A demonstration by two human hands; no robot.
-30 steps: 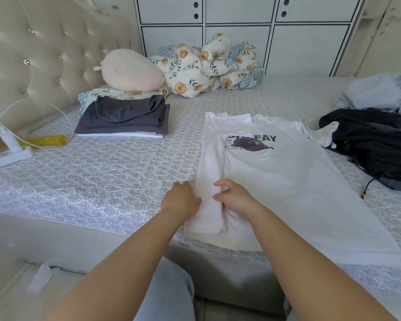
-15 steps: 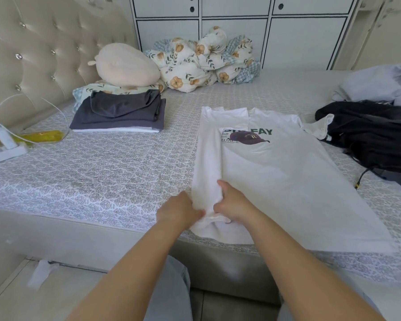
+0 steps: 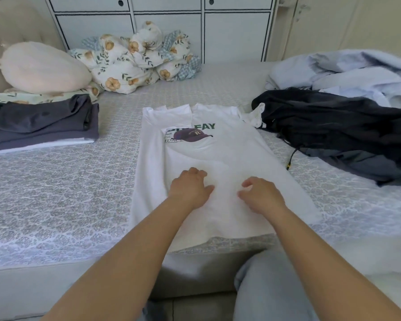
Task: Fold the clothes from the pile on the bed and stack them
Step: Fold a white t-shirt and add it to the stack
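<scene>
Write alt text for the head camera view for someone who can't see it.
A person's left hand and right hand rest on a white printed T-shirt spread on a bed, its left side folded inward. Folded dark clothes sit stacked at left; an unfolded pile lies at right.

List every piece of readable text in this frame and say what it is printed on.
"FAY": green capitals on the chest of the white T-shirt; the letters before it are hidden under the folded-over left side.
"R": on the front of the purple cap printed on the shirt.
"IDACE": small green print below the cap, cut off by the fold.
A small script word beside the cap and the arc of lettering on the cap are too small to read.
No other text shows.
</scene>
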